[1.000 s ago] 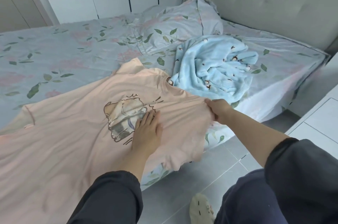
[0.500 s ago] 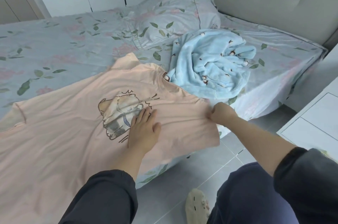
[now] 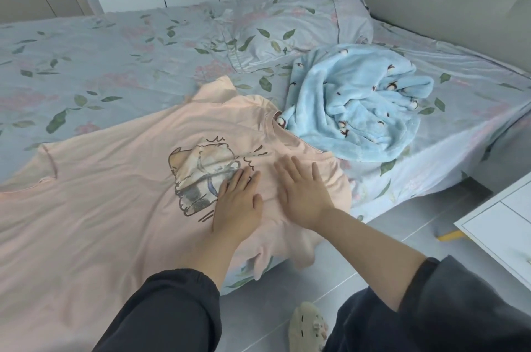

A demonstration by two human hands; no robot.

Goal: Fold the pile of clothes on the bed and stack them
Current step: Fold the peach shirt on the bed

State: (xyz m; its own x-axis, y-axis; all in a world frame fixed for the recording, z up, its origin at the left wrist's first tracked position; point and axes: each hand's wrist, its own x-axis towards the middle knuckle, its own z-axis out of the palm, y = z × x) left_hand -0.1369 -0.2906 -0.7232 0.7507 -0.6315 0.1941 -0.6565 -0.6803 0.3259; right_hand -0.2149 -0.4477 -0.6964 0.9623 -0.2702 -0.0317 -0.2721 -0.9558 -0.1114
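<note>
A: Support?
B: Bed (image 3: pixel 100 64), leaf-print sheet, with a matching pillow (image 3: pixel 301 26) on it.
A: Other entries?
B: Blue fleece garment (image 3: pixel 359 110), crumpled, just in front of the pillow. Peach T-shirt (image 3: pixel 115 193), spread flat, farther from the pillow, collar touching the fleece.

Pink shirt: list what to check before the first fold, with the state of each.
1. Left hand and right hand flat on the shirt: ok, fingers straight, nothing gripped.
2. Shirt laid print up: ok, with some wrinkles near the hands.
3. Near sleeve on the bed: not ok, it hangs over the edge.
4. Blue fleece clear of the shirt: not ok, its edge meets the collar.
5. Bottom of the shirt flat: cannot tell, out of frame.
</note>
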